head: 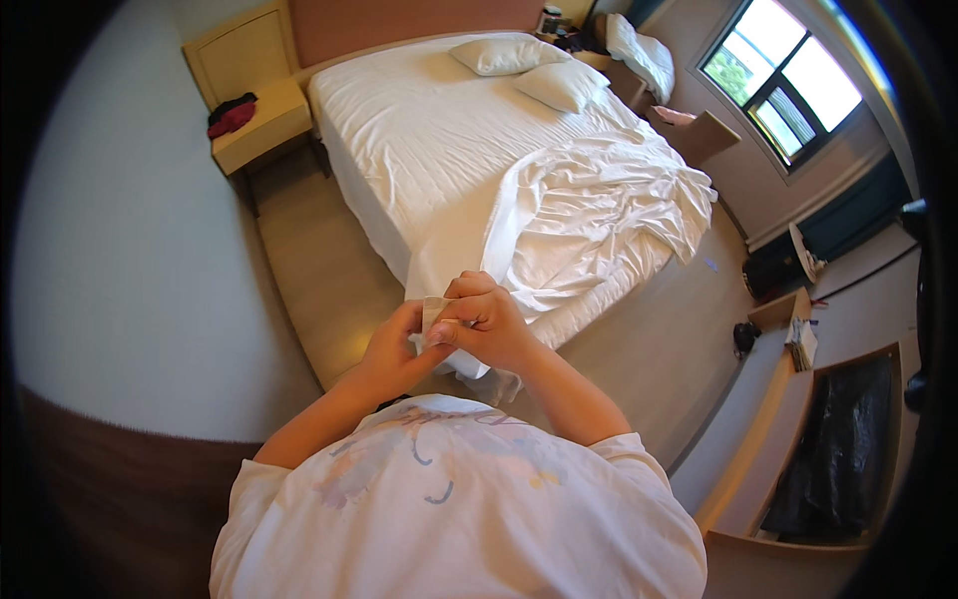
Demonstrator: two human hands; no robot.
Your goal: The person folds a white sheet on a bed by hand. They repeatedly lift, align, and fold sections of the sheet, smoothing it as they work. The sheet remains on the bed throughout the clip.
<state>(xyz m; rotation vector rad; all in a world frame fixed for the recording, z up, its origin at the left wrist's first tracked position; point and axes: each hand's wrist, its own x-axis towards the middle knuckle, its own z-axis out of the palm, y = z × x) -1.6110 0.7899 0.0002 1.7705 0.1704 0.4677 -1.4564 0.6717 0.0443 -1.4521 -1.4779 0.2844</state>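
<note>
My left hand [397, 344] and my right hand [490, 322] meet in front of my chest, just off the foot of the bed. Between their fingers they pinch the edge of a white bed cover [591, 210]; a small pale flap [434, 308] stands up at the grip. From there the cover runs up onto the mattress, where much of it lies bunched on the right half. Below my right wrist hangs a thin, see-through piece [494, 387], whose material I cannot tell. A white fitted sheet [397, 127] covers the mattress beneath.
Two white pillows [513, 56] lie near the headboard [419, 19]. Dark and red cloth rests on a wooden nightstand [266, 116] at left. On the right are a window [778, 82], a round black bin-like object [771, 266] and a low wooden unit [748, 457] holding black plastic [831, 449].
</note>
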